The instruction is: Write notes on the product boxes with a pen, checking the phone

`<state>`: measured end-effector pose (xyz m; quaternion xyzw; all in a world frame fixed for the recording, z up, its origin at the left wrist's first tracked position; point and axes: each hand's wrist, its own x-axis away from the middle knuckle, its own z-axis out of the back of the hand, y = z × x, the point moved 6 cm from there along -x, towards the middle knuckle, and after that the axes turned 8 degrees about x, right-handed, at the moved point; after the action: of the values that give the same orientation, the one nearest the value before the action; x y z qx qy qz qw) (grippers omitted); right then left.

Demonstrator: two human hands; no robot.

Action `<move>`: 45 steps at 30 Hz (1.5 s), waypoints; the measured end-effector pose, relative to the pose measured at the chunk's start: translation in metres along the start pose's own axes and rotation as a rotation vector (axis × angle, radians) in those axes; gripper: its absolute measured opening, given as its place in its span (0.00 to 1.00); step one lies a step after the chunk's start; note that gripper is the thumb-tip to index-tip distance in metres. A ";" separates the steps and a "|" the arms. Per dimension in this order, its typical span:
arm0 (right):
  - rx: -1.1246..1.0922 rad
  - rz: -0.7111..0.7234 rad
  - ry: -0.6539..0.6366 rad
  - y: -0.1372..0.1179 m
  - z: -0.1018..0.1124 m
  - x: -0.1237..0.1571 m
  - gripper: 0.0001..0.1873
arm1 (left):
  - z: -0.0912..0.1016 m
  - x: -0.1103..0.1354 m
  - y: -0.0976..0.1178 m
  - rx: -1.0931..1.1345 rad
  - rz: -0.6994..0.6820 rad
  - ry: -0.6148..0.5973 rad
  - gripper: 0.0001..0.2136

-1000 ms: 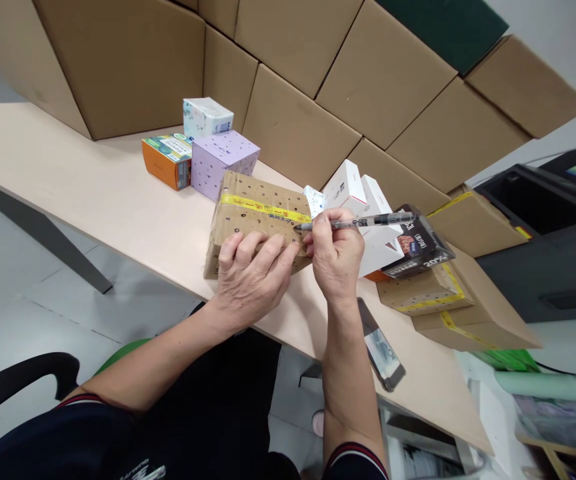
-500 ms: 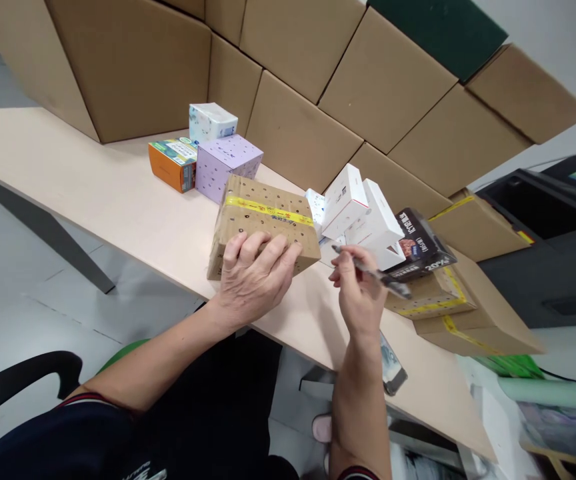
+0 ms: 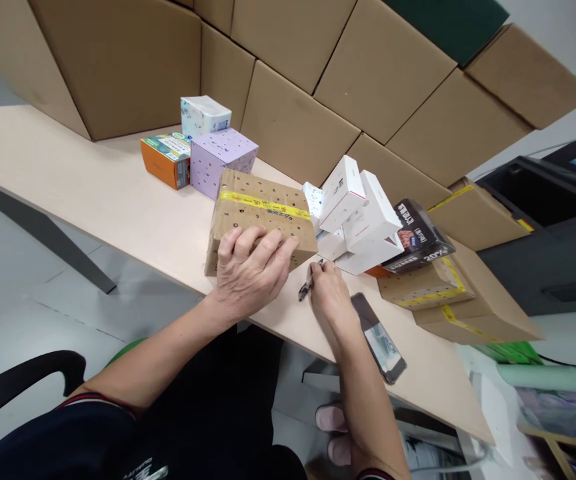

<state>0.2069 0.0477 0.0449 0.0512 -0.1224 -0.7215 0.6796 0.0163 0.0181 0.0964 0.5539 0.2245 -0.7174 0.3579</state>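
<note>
Pen (image 3: 306, 289) moves from box (image 3: 268, 215) toward tabletop's (image 3: 133, 220) front edge; writing seems paused. Left hand (image 3: 253, 273) clasps box; right hand's (image 3: 332, 293) grip unclear.

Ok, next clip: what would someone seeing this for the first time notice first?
Probably the brown box near the middle, with yellow tape across its top and the left hand spread over its near side. Just to its right, the right hand is low over the table, a dark pen at its fingertips. Behind everything, large brown cartons form a wall.
</note>
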 end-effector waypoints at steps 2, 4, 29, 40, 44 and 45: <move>-0.088 0.018 0.036 0.010 0.001 0.008 0.27 | -0.001 0.001 0.000 0.000 -0.002 -0.013 0.13; -0.211 0.011 0.116 0.030 0.004 0.025 0.29 | -0.002 0.001 -0.001 -0.001 -0.006 -0.023 0.14; -0.566 -0.358 0.300 0.140 -0.065 0.117 0.42 | 0.002 0.001 0.002 -0.032 -0.022 -0.013 0.14; -2.283 0.109 0.146 0.019 0.021 0.080 0.32 | 0.000 0.001 0.003 -0.021 -0.012 -0.007 0.15; -2.401 0.224 -0.061 -0.037 0.057 0.065 0.32 | 0.002 0.003 0.002 0.001 -0.027 0.004 0.14; -2.424 0.239 -0.098 -0.048 0.061 0.061 0.32 | 0.001 0.006 0.001 0.021 -0.027 -0.004 0.14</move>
<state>0.1414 -0.0043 0.0980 -0.6550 0.6010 -0.3025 0.3439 0.0156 0.0151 0.0915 0.5531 0.2240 -0.7256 0.3427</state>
